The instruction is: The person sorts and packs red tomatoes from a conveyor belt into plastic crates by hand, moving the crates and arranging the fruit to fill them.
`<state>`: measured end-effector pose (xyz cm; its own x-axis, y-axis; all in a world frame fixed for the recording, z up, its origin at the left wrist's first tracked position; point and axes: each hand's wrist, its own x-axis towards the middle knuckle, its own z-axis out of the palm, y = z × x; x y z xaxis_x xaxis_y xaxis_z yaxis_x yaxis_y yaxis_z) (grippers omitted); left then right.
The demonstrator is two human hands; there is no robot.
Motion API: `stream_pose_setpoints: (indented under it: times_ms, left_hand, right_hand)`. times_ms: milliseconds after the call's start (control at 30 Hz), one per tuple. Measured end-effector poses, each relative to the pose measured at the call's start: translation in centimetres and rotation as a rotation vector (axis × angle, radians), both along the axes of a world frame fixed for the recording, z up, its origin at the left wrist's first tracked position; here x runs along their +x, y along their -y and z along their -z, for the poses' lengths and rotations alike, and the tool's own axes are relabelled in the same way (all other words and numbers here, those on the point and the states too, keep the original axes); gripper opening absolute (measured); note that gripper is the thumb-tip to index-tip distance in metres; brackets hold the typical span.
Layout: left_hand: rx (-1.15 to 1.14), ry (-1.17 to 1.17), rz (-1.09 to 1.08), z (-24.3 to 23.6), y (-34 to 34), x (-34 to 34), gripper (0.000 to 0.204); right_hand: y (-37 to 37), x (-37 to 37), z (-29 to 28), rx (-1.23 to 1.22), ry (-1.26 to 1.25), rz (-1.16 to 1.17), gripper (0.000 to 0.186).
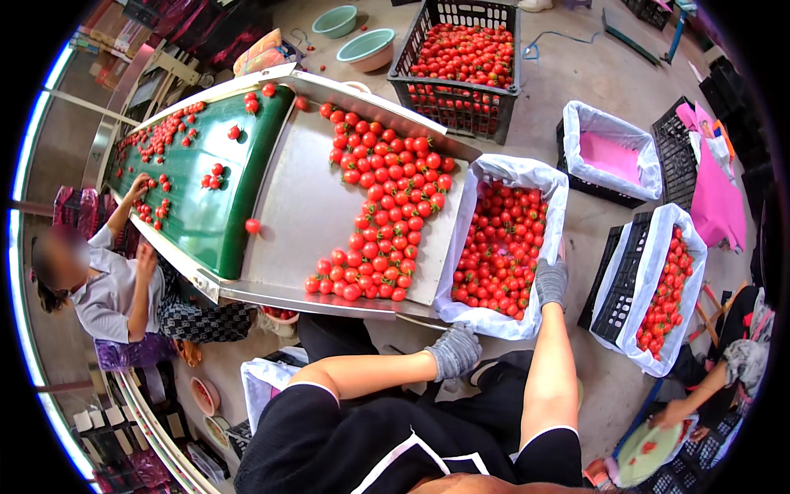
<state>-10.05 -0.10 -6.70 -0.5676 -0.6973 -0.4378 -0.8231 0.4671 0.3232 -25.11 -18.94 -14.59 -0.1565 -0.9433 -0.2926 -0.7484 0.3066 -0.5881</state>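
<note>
The lined tomato crate (557, 188) stands ahead of the person, its long side running away from the body. The right hand (552, 282) touches its right edge; the left hand (455, 352) curls near its near-left corner. Whether either grasps, I cannot tell.
</note>
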Motion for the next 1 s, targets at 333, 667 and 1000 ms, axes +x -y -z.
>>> stream_pose_setpoints:
  times_ms: [333, 667, 1000]
  left_hand:
    - [0.192, 0.297, 0.106, 3.9, -0.8, -1.6, 0.068]
    - [0.072, 0.187, 0.004, 2.6, -1.6, 0.2, 0.013]
    - [0.072, 0.302, 0.015, 3.0, -0.3, -1.0, 0.019]
  right_hand:
    - [0.2, -0.7, 1.8, 0.009, -0.001, -0.011, 0.044]
    - [-0.1, 0.5, -1.3, 0.048, -0.021, 0.003, 0.041]
    - [0.1, -0.1, -0.7, 0.094, -0.051, -0.007, 0.056]
